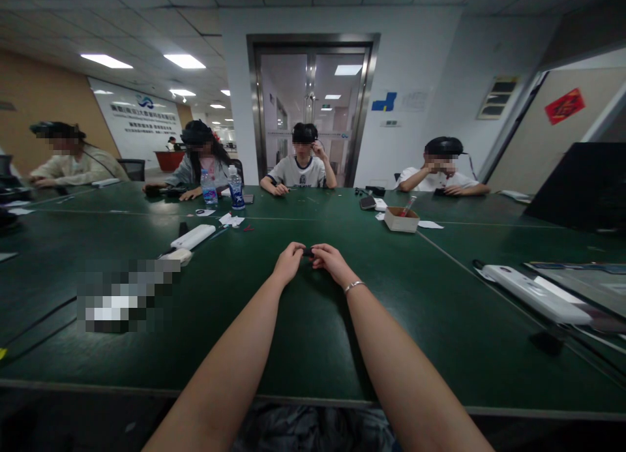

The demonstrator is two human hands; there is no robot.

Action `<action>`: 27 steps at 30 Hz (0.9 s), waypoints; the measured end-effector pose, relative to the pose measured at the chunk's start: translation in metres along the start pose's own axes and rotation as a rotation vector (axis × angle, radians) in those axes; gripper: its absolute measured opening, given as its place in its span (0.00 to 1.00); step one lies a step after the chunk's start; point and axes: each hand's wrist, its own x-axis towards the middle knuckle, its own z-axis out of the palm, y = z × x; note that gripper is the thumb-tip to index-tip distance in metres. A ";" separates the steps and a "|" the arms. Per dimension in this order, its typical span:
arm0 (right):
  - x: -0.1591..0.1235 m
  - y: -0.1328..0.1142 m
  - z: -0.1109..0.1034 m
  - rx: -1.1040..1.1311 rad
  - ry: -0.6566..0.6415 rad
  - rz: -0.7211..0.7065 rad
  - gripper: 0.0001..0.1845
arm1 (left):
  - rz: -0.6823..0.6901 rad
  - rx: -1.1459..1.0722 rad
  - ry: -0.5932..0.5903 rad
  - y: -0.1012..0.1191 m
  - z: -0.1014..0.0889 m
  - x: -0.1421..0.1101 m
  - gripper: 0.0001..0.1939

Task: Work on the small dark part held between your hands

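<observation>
Both my arms reach forward over the green table [313, 347], and the hands meet near its middle. A small black object [308, 252] sits between them; its kind is too small to make out. My left hand [289, 261] grips its left end with thumb and fingers closed. On the other end, my right hand [331, 263] pinches it with bent fingers, and a silver bracelet [354, 286] circles that wrist. The fingers hide part of the object.
White power strips lie left [193, 237] and right [535, 294], with cables. A small box [401, 220] stands ahead to the right. Two bottles, one of them a blue-labelled bottle [237, 190], and paper scraps [231, 220] are ahead to the left. Several people wearing headsets sit across.
</observation>
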 end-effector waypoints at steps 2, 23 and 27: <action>0.000 0.000 0.000 0.003 -0.002 0.001 0.04 | -0.020 0.012 -0.008 -0.001 0.000 0.001 0.15; -0.001 -0.002 0.001 0.000 -0.012 0.005 0.04 | 0.024 0.026 -0.001 0.000 -0.001 0.001 0.13; -0.002 -0.003 0.002 -0.004 -0.013 0.007 0.03 | -0.014 0.036 -0.008 0.001 -0.002 0.000 0.16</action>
